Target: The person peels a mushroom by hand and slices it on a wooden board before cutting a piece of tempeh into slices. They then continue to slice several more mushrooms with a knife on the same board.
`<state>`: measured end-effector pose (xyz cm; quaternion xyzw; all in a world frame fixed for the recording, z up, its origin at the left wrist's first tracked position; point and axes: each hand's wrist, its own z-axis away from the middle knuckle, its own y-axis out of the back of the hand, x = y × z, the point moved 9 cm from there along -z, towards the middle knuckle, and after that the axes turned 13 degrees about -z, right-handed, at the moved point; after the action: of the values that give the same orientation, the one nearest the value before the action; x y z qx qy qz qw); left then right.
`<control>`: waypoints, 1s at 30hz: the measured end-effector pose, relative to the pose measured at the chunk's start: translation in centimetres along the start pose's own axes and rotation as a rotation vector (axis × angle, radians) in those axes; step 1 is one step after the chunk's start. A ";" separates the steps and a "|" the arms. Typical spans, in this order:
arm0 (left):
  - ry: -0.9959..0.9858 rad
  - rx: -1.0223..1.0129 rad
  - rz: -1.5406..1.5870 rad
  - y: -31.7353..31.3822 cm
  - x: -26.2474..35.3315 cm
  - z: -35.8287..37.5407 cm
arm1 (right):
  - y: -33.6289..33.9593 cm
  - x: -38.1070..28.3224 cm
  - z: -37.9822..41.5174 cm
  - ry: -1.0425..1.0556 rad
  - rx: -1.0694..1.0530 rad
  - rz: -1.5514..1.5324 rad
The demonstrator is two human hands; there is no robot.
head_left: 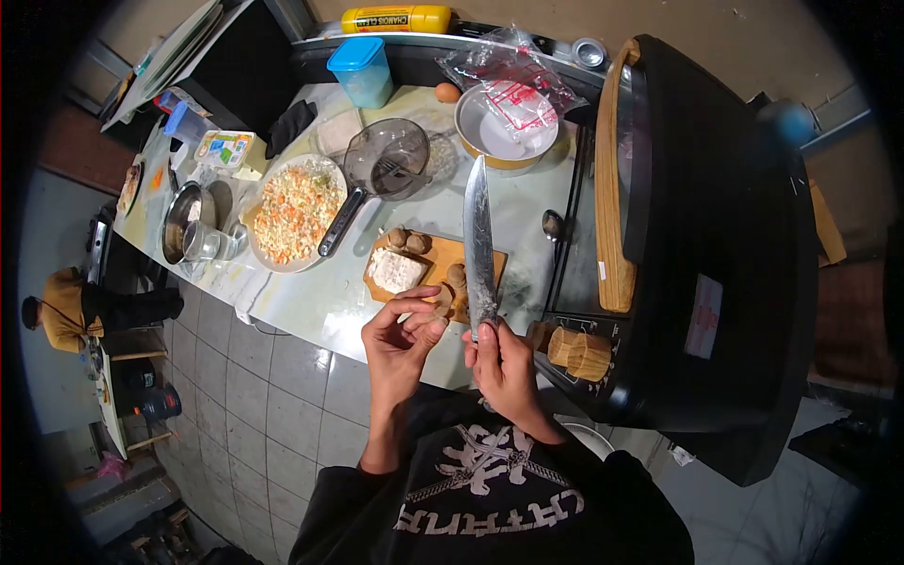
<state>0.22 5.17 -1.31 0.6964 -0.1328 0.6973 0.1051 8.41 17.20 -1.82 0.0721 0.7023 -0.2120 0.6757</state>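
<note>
My right hand [506, 369] grips the handle of a large kitchen knife [478, 240], whose blade points away from me over the counter. My left hand [400, 337] holds a small pale mushroom [435, 302] between fingers and thumb, just left of the blade's base. Right beyond my hands lies a wooden cutting board [443, 254] with a white block of tofu [395, 270] and a few more mushrooms [409, 240] on it.
A plate of chopped vegetables [295, 211], a clear measuring jug with a dark handle [386, 158], a yellow-rimmed bowl [499, 137], an egg [447, 92], a blue-lidded container [362, 71] and metal bowls [185, 218] crowd the counter. A large black appliance [716, 235] stands at the right.
</note>
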 end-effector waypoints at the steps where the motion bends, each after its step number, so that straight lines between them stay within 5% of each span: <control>1: 0.005 0.006 0.000 0.1 0.0 0.0 | -0.2 0.3 0.0 -0.028 -0.008 -0.033; 6: -0.080 -0.071 0.058 0.4 -0.2 -0.4 | -0.6 0.8 -0.4 -0.172 -0.048 -0.054; 12: 0.052 -0.010 0.142 0.3 -1.1 -0.5 | -0.9 0.2 -0.9 -0.182 -0.074 -0.091; 19: 0.053 -0.116 0.272 -1.2 -1.4 -0.8 | -1.2 -1.3 -1.4 -0.010 -0.138 0.033; 26: 0.125 -0.090 0.138 -0.8 -1.6 -1.1 | -0.2 -0.9 -1.0 -0.005 -0.072 0.035; 30: -0.028 -0.069 0.036 -0.2 -0.6 -1.6 | 0.1 -0.1 -1.0 -0.073 -0.047 0.013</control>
<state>-1.23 5.89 -1.88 0.6995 -0.1704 0.6845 0.1147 7.56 17.73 -1.77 0.0530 0.6815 -0.1937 0.7037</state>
